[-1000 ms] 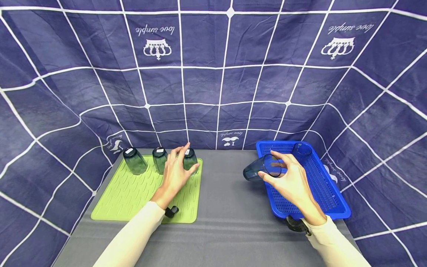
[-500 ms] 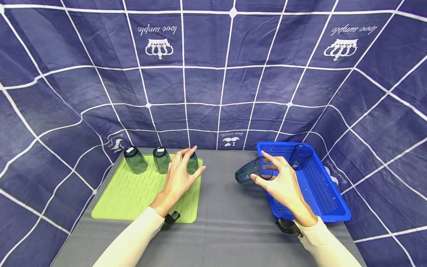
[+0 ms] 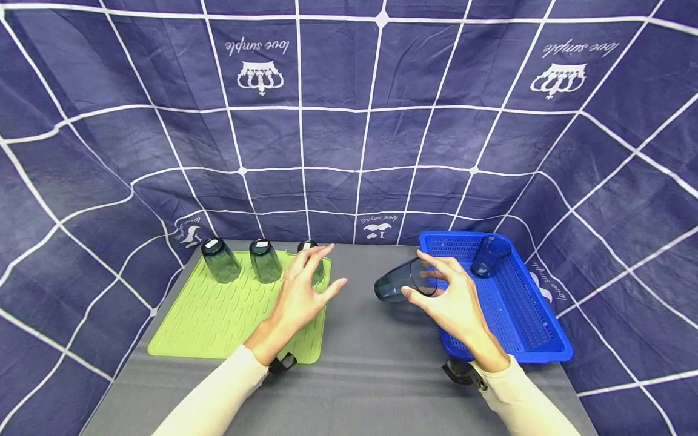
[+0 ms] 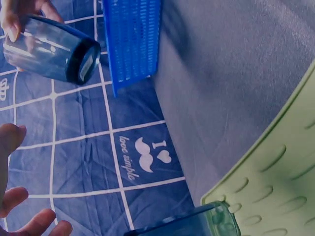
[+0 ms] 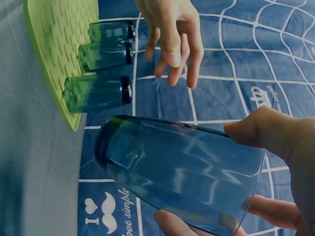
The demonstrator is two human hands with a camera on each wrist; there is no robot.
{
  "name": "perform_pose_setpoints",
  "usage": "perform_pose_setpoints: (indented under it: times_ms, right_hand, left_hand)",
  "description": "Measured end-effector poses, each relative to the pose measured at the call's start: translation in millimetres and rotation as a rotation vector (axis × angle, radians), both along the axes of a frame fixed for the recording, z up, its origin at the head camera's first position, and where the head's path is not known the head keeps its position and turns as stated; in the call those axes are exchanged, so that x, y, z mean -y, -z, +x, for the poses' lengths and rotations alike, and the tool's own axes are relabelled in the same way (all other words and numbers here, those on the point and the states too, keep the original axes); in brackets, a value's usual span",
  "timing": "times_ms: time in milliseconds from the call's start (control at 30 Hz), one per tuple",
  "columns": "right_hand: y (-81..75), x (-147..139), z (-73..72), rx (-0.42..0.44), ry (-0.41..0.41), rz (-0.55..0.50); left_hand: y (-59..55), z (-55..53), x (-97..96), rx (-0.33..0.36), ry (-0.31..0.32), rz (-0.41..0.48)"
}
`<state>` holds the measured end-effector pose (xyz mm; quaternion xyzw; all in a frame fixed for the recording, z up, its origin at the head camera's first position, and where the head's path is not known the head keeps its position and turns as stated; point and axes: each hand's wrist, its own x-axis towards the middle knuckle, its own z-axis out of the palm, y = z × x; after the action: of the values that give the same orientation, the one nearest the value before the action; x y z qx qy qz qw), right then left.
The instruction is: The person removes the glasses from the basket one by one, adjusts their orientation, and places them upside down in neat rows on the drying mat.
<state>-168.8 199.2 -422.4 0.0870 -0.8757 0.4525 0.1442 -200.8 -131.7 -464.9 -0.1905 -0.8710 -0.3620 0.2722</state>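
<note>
Head view: tilted glass (image 3: 391, 286), pinched by the fingers of the right hand (image 3: 454, 300), has shifted leftward from the blue basket (image 3: 564, 351), narrowing the gap to the left hand (image 3: 300, 297), whose fingers are spread, holding nothing. Another glass (image 3: 491, 257) sits in the basket. Left wrist view: green mat (image 4: 295, 147) borders the grey surface (image 4: 231, 98). Right wrist view: three upturned glasses (image 5: 96, 93) stand nearby, possible obstacles.
</note>
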Motion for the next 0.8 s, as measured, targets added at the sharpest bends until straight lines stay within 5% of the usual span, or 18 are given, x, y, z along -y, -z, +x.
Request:
perform_pose_setpoints:
  times_ms: [567, 800]
  right_hand:
    - [1.4, 19.5, 2.6, 0.093, -0.051, -0.146]
    - [2.1, 23.6, 5.0, 0.109, -0.063, -0.188]
  left_hand:
    - [-5.5, 16.9, -10.3, 0.106, 0.118, 0.062]
    - [-6.6, 20.6, -12.0, 0.097, 0.154, 0.06]
